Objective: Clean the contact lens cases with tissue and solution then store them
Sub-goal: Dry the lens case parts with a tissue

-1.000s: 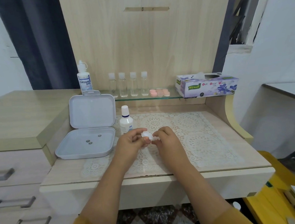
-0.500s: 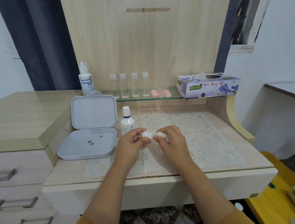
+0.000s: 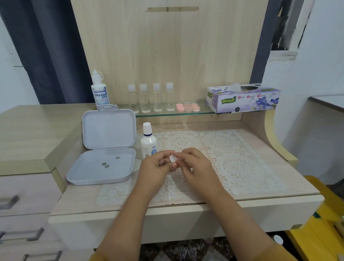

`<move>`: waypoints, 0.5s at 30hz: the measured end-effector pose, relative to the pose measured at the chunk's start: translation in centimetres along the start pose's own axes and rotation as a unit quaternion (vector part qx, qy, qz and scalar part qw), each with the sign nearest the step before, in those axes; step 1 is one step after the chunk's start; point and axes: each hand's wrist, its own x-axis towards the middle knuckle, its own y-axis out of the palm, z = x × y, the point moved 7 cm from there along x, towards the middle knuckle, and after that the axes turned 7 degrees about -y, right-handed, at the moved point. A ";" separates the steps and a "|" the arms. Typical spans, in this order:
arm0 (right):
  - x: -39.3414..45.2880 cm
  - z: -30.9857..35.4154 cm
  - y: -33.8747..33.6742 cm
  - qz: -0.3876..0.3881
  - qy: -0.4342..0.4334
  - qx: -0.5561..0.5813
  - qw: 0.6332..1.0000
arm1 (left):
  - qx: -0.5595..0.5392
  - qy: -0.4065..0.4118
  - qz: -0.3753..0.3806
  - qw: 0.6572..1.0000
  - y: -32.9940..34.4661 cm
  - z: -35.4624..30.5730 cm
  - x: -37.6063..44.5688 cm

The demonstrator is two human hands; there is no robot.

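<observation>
My left hand (image 3: 156, 166) and my right hand (image 3: 196, 165) meet over the lace mat (image 3: 233, 159), fingertips together on a small white contact lens case (image 3: 172, 158). Most of the case is hidden by my fingers; I cannot tell if tissue is in there too. A small solution bottle (image 3: 148, 140) stands upright just behind my left hand. An open grey storage box (image 3: 104, 168) lies at the left, lid up, with three small dark bits in its base. Pink lens cases (image 3: 188, 107) sit on the glass shelf (image 3: 166, 113).
A Dream Eye bottle (image 3: 99, 90) and several small clear bottles (image 3: 151, 97) stand at the back. A tissue box (image 3: 242, 97) rests at the shelf's right end. Drawers are at the left, a yellow object at the lower right.
My hands have closed together: the right fingers, a little apart from the left half a second ago, now sit on the white case. Both hands stay in about the same spot over the mat.
</observation>
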 end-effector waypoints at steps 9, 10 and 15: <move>-0.2 -1.1 0.2 0.056 0.128 0.123 0.983 | 0.023 -0.022 0.001 0.999 0.1 0.3 0.0; -0.2 -1.1 0.2 0.055 0.134 0.121 0.982 | 0.031 -0.024 0.001 0.999 0.2 0.4 0.1; -0.2 -1.1 0.3 0.051 0.141 0.109 0.983 | 0.023 -0.036 -0.010 0.999 0.1 0.8 0.2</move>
